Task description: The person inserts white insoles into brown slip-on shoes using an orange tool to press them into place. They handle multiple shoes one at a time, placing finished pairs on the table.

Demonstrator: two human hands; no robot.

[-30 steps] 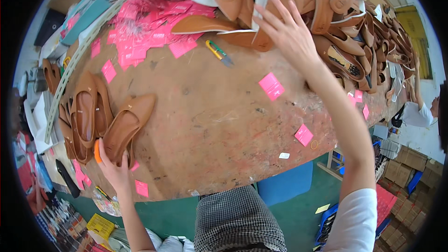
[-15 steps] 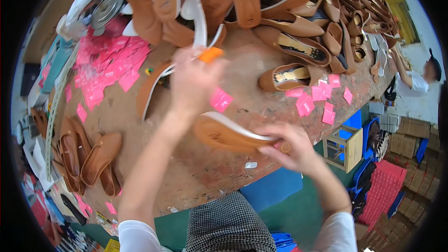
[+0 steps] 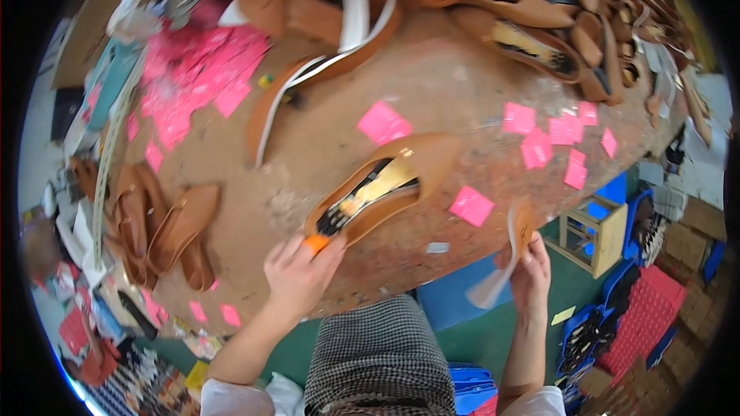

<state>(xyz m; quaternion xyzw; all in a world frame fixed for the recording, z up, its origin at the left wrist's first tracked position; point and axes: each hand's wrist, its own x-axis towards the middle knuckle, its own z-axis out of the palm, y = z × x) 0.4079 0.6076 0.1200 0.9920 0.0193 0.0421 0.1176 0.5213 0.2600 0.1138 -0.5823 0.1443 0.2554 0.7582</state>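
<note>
Tan flat shoe [image 3: 385, 185], mid-frame on the tabletop [image 3: 462, 100], judged light and pliable, is best taken at the heel; left hand [image 3: 297, 277] is closed on an orange-handled tool [image 3: 316, 243], right hand [image 3: 530, 270] pinches a thin insole [image 3: 509, 250].

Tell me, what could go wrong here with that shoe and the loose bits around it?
The shoe lies close to the table's near edge, so a nudge from the left hand might tip it off. The right hand holds an insole out past the table; it could drop to the floor. Pink slips may stick to the shoe.
</note>
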